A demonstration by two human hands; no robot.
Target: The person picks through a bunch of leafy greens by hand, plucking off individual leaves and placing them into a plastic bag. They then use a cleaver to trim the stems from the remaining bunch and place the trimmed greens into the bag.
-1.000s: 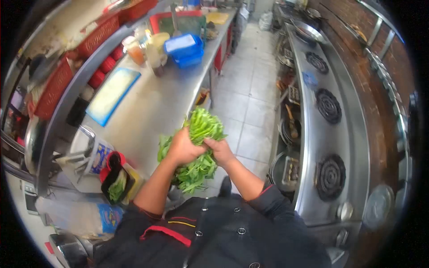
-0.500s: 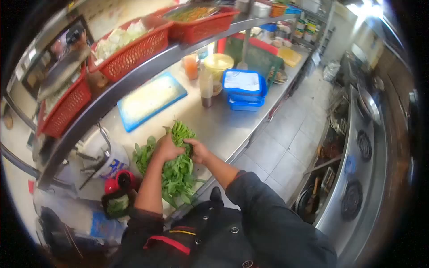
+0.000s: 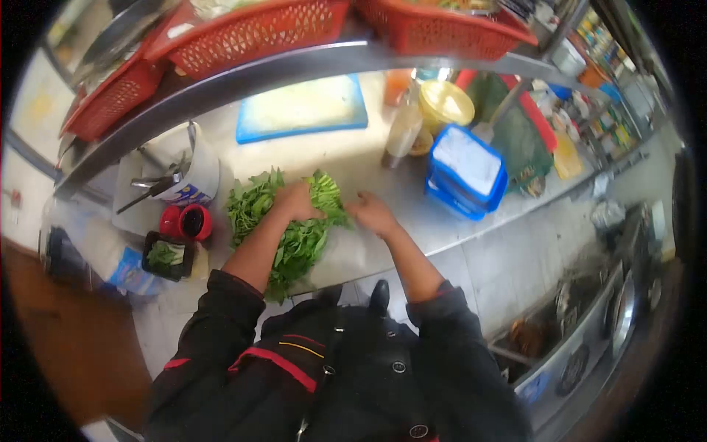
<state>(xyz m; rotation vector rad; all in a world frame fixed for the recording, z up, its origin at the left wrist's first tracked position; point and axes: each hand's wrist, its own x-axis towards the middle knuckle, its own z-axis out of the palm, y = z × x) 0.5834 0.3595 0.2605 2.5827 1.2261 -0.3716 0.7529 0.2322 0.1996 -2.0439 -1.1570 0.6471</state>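
A large bunch of leafy greens (image 3: 302,247) lies on the steel counter, its cut stems (image 3: 324,190) pointing away from me. My left hand (image 3: 297,202) is closed over the stem end, with some of its fingers hidden among the leaves. Just right of the stems is my right hand (image 3: 373,215), fingers bent and a little apart, holding nothing that I can see. Beyond the greens lies a blue-edged cutting board (image 3: 302,107) with a pale, worn top.
Left stand a white bucket (image 3: 199,166) with utensils, a red container (image 3: 193,221) and a black tray (image 3: 169,256) of greens. Right are a bottle (image 3: 403,132), a yellow bowl (image 3: 446,103) and a blue lidded box (image 3: 465,173). A shelf rail (image 3: 294,59) with red baskets (image 3: 254,38) overhangs the counter.
My right hand has come off the stems to the right. My left hand stays on the bunch. The view has turned, shifting the counter and things in it.
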